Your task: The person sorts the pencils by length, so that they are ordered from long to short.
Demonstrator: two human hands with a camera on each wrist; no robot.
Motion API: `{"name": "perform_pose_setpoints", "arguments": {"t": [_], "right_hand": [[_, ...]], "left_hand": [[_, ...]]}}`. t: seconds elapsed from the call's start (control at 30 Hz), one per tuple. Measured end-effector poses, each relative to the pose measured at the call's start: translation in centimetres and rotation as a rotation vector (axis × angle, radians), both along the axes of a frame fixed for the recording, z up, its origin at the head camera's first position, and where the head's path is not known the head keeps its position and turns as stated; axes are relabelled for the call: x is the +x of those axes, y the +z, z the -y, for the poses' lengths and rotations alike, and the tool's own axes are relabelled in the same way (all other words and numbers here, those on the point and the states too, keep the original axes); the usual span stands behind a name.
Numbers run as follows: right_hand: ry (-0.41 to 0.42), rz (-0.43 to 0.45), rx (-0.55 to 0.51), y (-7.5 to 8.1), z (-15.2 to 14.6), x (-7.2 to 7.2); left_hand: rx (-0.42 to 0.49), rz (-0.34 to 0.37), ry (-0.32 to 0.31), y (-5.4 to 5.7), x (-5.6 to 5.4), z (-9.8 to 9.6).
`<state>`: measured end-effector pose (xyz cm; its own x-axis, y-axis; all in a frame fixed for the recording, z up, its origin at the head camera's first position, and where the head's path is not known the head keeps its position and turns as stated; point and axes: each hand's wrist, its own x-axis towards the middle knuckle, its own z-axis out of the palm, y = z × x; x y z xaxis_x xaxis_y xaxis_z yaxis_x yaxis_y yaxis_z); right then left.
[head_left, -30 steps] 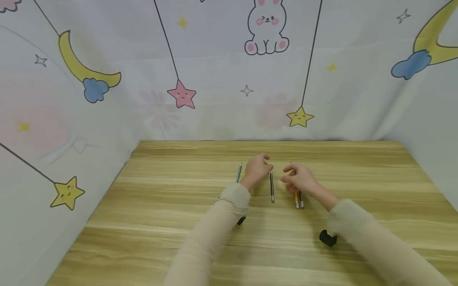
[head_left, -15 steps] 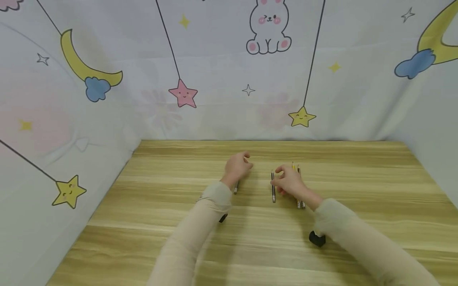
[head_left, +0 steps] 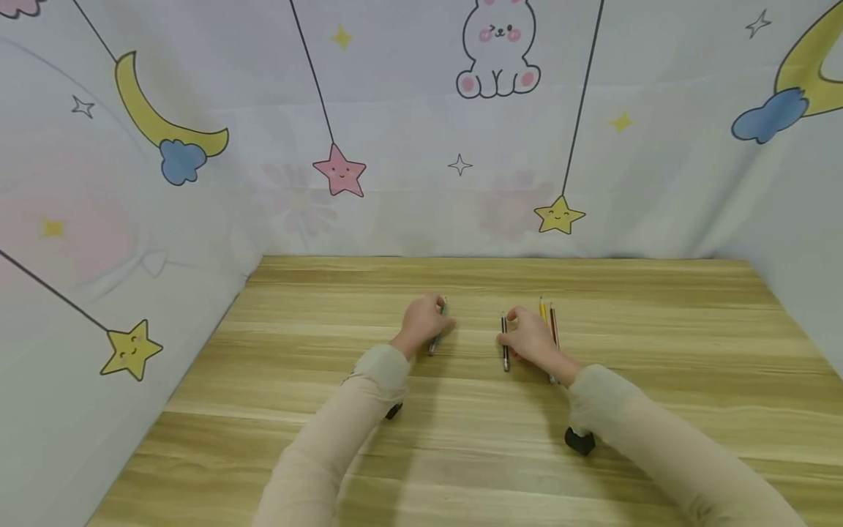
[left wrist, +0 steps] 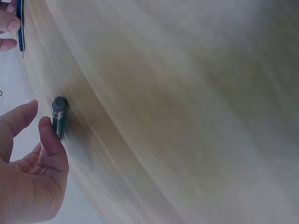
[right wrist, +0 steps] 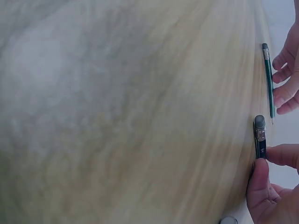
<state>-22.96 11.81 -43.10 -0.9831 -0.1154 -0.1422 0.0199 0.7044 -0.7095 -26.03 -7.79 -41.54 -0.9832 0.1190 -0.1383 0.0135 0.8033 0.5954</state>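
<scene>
A green pencil point(head_left: 434, 345) lies on the wooden table beside my left hand point(head_left: 421, 324). In the left wrist view, that hand's thumb and forefinger stand apart, the thumb close against the green pencil point(left wrist: 58, 119); whether they touch is unclear. My right hand point(head_left: 532, 339) pinches a dark pencil point(head_left: 506, 357) between thumb and forefinger. The right wrist view shows the eraser end of this dark pencil point(right wrist: 260, 133) sticking out past the fingertips. Partly covered by my right hand are a yellow pencil point(head_left: 543, 308) and a dark red pencil point(head_left: 554, 322), lying side by side.
The wood-grain table point(head_left: 481, 454) runs back to a white curtain point(head_left: 408, 219) printed with stars, moons and a rabbit. Black wrist-worn pieces show under both sleeves, one by the right cuff point(head_left: 579, 440).
My left hand has moved left, away from the dark pencil to the green one. The right hand has moved left from the yellow and dark red pencils and taken hold of the dark pencil.
</scene>
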Motion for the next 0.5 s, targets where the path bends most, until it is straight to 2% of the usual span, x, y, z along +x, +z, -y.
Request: {"name": "perform_pose_setpoints", "arguments": {"t": [0.5], "right_hand": [[-0.019, 0.012, 0.065, 0.11, 0.26, -0.09]], "left_hand": [[-0.001, 0.019, 0.065, -0.62, 0.24, 0.69]]}}
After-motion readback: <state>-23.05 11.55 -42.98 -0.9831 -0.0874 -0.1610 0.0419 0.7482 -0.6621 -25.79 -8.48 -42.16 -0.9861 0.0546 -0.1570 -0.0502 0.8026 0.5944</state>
